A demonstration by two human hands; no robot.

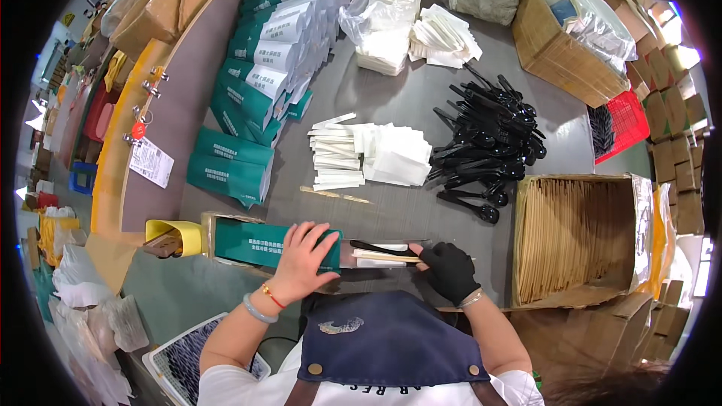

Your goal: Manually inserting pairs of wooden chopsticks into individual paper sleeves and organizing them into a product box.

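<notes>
My left hand (302, 258), bare with a bracelet, presses flat on a green paper sleeve (263, 243) lying at the near table edge. My right hand (448, 269), in a black glove, grips a small bundle (385, 253) of a black spoon, white napkin and wooden chopsticks, its tip at the sleeve's open end. Beyond lie stacked white napkins (391, 154), a heap of black plastic spoons (489, 143) and rows of filled green sleeves (263, 68).
An open cardboard box of paper-wrapped chopsticks (571, 237) stands at my right. Bags of napkins (383, 22) and another box (560, 53) sit at the far side. A red basket (620, 124) is far right. A white tray (177, 357) lies at my lower left.
</notes>
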